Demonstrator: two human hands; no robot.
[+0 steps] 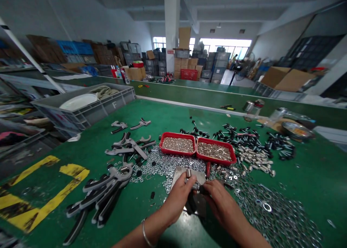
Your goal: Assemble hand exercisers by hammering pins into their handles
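Note:
My left hand (pixel 179 194) is closed around a small grey-and-black clamp-like piece (pixel 195 186), its exact kind partly hidden by my fingers. A ribbed metal cylinder (pixel 188 172) stands up at the fingertips of that hand. From the right, the fingers of my right hand (pixel 220 201) pinch a black knob (pixel 202 189) against the piece. Both hands are over a flat metal plate (pixel 177 174) lying on the green table. Just beyond them is a red-handled tool (pixel 208 169), its far part unclear.
Two red trays (pixel 195 154) hold tiny metal parts. Grey-and-black clamps (pixel 108 190) are heaped at left; black-headed screws (pixel 233 136), metal cylinders (pixel 255 159) and rings (pixel 273 208) lie at right. Small nuts (pixel 154 165) spread around the trays. A grey crate (pixel 114 105) stands back left.

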